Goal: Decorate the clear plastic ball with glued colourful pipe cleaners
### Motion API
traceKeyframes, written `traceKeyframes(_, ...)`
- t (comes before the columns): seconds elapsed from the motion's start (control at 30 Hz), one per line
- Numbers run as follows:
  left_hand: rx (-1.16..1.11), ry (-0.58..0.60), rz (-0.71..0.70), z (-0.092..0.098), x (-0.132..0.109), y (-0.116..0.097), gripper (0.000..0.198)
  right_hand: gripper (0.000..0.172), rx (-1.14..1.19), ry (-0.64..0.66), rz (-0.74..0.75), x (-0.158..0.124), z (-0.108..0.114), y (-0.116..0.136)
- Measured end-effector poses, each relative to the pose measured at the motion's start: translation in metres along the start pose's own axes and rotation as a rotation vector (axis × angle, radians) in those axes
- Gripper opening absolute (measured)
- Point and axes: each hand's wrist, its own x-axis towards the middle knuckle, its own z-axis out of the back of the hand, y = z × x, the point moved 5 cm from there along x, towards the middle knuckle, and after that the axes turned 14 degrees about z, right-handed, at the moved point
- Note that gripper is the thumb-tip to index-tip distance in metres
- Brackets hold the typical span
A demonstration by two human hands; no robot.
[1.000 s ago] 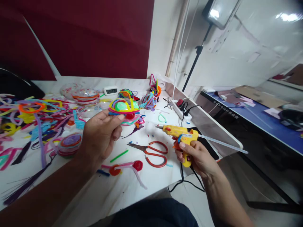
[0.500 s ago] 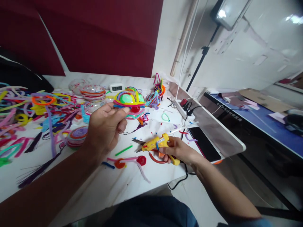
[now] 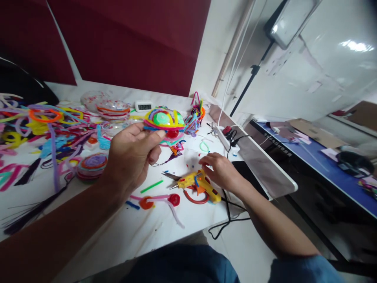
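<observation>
Pinched between the thumb and fingers of my left hand (image 3: 132,153) is a rounded pipe-cleaner ornament (image 3: 165,122), held above the table. It has yellow, blue and red bands, green domes and a red coil low down. My right hand (image 3: 219,169) is empty, its fingers loosely bent and apart, just above a yellow hot glue gun (image 3: 203,186). The glue gun lies on its side over a pair of scissors (image 3: 196,199) with orange-red handles. Left of them are a green pipe-cleaner piece (image 3: 151,186) and a red coil (image 3: 174,199) on a pink stem.
Heaped pipe cleaners (image 3: 53,129) and tassels cover the table's left side. Clear bowls (image 3: 113,108) wound with pipe cleaner and a small digital clock (image 3: 143,106) stand at the back. To the right are a power strip (image 3: 226,139), a phone (image 3: 250,177), a raised edge and a hanging black cable (image 3: 219,232).
My right hand has let go of the glue gun, leaving it on the scissors, and risen slightly. My left hand still holds the ornament. The view has shifted a little.
</observation>
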Motion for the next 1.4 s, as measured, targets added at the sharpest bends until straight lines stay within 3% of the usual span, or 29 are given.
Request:
traceKeyframes(0.17, 0.002, -0.009, -0.003, -0.001, -0.002, -0.001, 0.019, 0.017, 0.028, 0.197, 0.051, 0.050, -0.017, -0.013)
traceKeyframes(0.3, -0.004, -0.014, -0.006, 0.000, -0.002, -0.002, 0.021, 0.013, 0.032, 0.271, 0.072, 0.067, -0.025, -0.014)
traceKeyframes(0.53, -0.021, 0.013, -0.003, 0.000, -0.001, -0.005, 0.026, 0.012, 0.196, 0.177, 0.327, 0.082, -0.012, 0.027)
traceKeyframes(0.67, -0.023, 0.026, -0.007, 0.001, -0.001, -0.005, 0.027, 0.009, 0.264, 0.178, 0.463, 0.092, -0.017, 0.049)
traceKeyframes(0.83, -0.026, 0.039, -0.006, 0.001, -0.001, -0.005, 0.027, 0.014, 0.244, 0.191, 0.533, 0.101, -0.028, 0.056)
traceKeyframes(1.0, -0.023, -0.004, 0.007, 0.002, -0.002, -0.007, 0.025, 0.012, 0.182, 0.240, 0.513, 0.106, -0.027, 0.063)
traceKeyframes(1.1, -0.016, -0.024, 0.006, 0.001, -0.003, -0.009, 0.025, 0.013, 0.167, 0.229, 0.455, 0.103, -0.015, 0.046)
traceKeyframes(1.27, -0.014, -0.033, 0.005, 0.001, -0.002, -0.009, 0.024, 0.020, 0.131, 0.143, 0.238, 0.081, 0.010, -0.034)
traceKeyframes(1.4, -0.002, -0.029, -0.003, 0.001, 0.001, -0.006, 0.024, 0.019, 0.081, 0.151, 0.123, 0.069, 0.001, -0.077)
